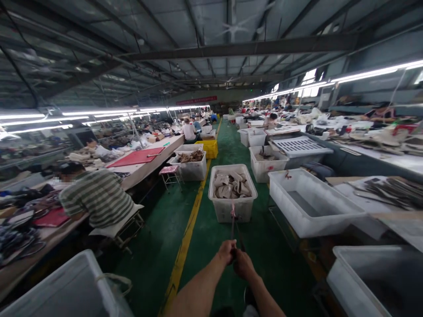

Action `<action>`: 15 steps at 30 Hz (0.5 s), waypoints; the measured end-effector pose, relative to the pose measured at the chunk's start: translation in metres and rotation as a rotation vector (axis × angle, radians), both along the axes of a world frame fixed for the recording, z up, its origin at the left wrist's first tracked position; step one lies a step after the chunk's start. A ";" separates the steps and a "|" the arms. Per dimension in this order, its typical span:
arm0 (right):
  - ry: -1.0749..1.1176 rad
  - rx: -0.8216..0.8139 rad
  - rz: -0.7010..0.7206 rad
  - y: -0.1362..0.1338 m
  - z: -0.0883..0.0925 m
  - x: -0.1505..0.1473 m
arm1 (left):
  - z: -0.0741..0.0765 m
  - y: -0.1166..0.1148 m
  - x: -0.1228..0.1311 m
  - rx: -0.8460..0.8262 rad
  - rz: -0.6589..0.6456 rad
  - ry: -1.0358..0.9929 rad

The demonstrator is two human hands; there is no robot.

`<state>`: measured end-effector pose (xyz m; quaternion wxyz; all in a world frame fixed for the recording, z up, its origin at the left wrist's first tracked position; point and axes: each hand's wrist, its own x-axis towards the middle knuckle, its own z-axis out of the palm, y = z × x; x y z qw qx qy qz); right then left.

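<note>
Both my arms reach forward over the green floor. My left hand (227, 252) and my right hand (243, 264) are closed close together around a dark strap (233, 229). The strap runs forward to a pink tie (233, 210) at the front rim of a white plastic bin (231, 210). Inside that bin lies a heap of grey-beige cut pieces (231, 185); their material is unclear. The bin stands on the floor a short way ahead of my hands.
A yellow line (190, 229) runs along the aisle. White bins (193, 171) and a yellow crate (211, 149) stand left. A person in a striped shirt (95, 193) sits on a stool (132, 222) at the left table. More white bins (310, 220) line the right side.
</note>
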<state>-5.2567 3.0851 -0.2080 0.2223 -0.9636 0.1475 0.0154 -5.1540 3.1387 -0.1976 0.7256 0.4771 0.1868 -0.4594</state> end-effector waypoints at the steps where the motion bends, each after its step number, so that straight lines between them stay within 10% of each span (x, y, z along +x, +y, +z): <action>1: 0.015 -0.014 0.002 0.024 0.001 -0.009 | -0.002 0.023 -0.009 -0.008 -0.001 0.007; 8: 0.158 -0.051 0.044 0.160 0.003 -0.088 | -0.021 0.167 -0.086 -0.042 -0.002 0.114; 15: 0.188 -0.067 0.093 0.245 0.031 -0.177 | -0.004 0.265 -0.179 -0.059 -0.018 0.155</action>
